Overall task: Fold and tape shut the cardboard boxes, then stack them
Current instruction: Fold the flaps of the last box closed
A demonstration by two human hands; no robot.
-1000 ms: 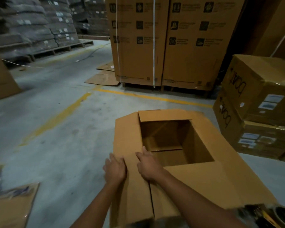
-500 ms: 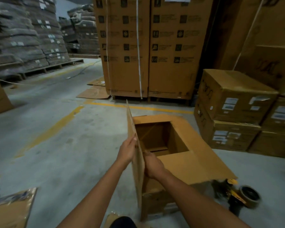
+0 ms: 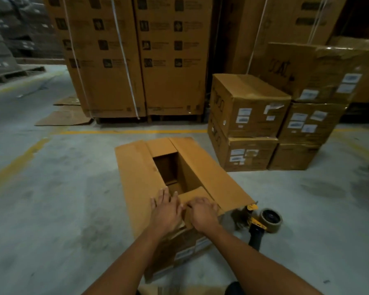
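Observation:
An open brown cardboard box (image 3: 202, 177) stands on the concrete floor in front of me. Its long left flap (image 3: 136, 177) lies tilted inward over the opening, and the long right flap slopes outward. My left hand (image 3: 166, 211) presses flat on the near end of the left flap, fingers spread. My right hand (image 3: 202, 213) rests with bent fingers on the short near flap (image 3: 195, 195), which is folded inward. A yellow and black tape dispenser (image 3: 262, 220) with a brown roll lies on the floor just right of the box.
Taped boxes with white labels are stacked at the right (image 3: 247, 107), (image 3: 311, 122). Tall strapped cartons on a pallet (image 3: 136, 60) stand behind. Flat cardboard sheets (image 3: 62, 118) lie on the floor at the left, by yellow floor lines.
The left flap, upright half a second ago, has come down over the opening under my left hand. My right hand moved onto the near short flap. The view shifted right.

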